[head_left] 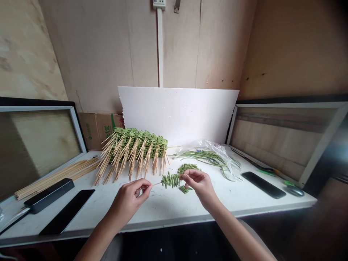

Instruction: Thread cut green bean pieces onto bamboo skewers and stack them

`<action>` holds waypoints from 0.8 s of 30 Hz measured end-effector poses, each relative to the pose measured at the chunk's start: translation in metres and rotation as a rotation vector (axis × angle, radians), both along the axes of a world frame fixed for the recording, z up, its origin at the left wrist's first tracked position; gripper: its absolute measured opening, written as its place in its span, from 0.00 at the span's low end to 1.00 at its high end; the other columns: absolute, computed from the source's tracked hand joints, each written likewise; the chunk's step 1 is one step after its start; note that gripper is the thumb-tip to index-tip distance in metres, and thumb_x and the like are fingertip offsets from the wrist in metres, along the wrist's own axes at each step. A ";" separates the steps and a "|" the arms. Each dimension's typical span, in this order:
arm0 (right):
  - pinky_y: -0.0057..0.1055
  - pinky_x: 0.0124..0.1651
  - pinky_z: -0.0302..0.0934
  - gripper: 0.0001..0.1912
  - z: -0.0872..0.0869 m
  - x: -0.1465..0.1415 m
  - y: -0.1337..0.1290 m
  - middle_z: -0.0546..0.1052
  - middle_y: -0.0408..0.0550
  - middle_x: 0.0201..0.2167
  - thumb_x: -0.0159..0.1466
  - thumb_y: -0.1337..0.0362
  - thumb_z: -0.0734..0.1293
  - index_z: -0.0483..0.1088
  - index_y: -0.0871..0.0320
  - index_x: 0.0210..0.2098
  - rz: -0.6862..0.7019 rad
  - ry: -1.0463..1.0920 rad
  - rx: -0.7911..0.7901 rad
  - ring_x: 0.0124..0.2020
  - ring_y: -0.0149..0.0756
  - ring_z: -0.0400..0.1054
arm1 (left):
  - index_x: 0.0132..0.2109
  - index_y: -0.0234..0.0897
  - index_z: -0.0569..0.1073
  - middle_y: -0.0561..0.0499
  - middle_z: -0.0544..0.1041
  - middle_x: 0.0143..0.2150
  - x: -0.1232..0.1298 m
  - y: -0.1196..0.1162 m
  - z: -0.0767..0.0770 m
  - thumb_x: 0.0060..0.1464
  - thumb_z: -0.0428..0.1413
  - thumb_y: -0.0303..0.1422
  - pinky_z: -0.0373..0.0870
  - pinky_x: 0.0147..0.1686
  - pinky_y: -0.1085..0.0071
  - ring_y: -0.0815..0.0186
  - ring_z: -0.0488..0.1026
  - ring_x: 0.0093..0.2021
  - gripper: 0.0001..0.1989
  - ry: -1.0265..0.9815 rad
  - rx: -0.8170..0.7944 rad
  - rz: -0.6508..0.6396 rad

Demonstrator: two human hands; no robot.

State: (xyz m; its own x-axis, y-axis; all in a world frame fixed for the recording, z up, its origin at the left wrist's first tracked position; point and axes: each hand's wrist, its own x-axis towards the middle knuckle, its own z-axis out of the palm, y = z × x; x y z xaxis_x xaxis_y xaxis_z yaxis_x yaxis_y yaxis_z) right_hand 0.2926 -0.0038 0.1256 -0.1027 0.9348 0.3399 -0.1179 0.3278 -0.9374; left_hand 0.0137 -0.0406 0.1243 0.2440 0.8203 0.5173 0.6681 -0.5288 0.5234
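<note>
My left hand (135, 193) pinches the bare end of a thin bamboo skewer (157, 184). Short cut green stem pieces (170, 180), like garlic scapes or beans, are threaded side by side along its other half. At the right end of that row, the thumb and fingers of my right hand (197, 181) are closed on a green stem piece; the skewer's tip is hidden there. Loose cut pieces (187, 167) lie in a small pile behind my right hand, with a few more just below its fingertips.
A big stack of filled skewers (138, 143) stands at the back left. Bare skewers (57, 177) lie left, near a black box (49, 195) and a phone (67, 212). Long green stems (203, 156) lie by a plastic bag (230, 165). Another phone (263, 185) is right.
</note>
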 end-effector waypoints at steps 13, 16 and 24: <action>0.35 0.41 0.69 0.15 -0.003 0.001 0.002 0.82 0.51 0.32 0.59 0.50 0.77 0.79 0.56 0.29 0.104 -0.011 -0.048 0.49 0.50 0.75 | 0.40 0.40 0.77 0.53 0.77 0.31 -0.002 0.000 -0.002 0.66 0.54 0.37 0.63 0.28 0.75 0.69 0.68 0.27 0.10 0.032 0.016 0.010; 0.34 0.37 0.68 0.17 -0.005 0.002 0.004 0.80 0.49 0.29 0.56 0.49 0.78 0.79 0.57 0.31 0.098 -0.015 -0.066 0.37 0.43 0.76 | 0.40 0.40 0.78 0.52 0.79 0.33 -0.003 0.001 0.000 0.66 0.53 0.37 0.66 0.30 0.75 0.67 0.72 0.30 0.10 0.035 0.019 0.007; 0.31 0.30 0.63 0.21 -0.011 0.002 0.007 0.78 0.48 0.26 0.56 0.46 0.78 0.80 0.59 0.34 0.080 -0.065 -0.062 0.26 0.35 0.70 | 0.41 0.41 0.78 0.52 0.81 0.36 -0.005 0.002 0.001 0.66 0.54 0.37 0.70 0.33 0.75 0.66 0.77 0.35 0.09 0.032 0.012 -0.005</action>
State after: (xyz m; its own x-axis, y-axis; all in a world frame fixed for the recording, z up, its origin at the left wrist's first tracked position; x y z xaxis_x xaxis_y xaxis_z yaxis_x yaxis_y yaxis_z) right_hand 0.2946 0.0032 0.1142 -0.1981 0.9419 0.2714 -0.0796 0.2605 -0.9622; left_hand 0.0090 -0.0381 0.1248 0.2641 0.8132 0.5187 0.6817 -0.5378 0.4960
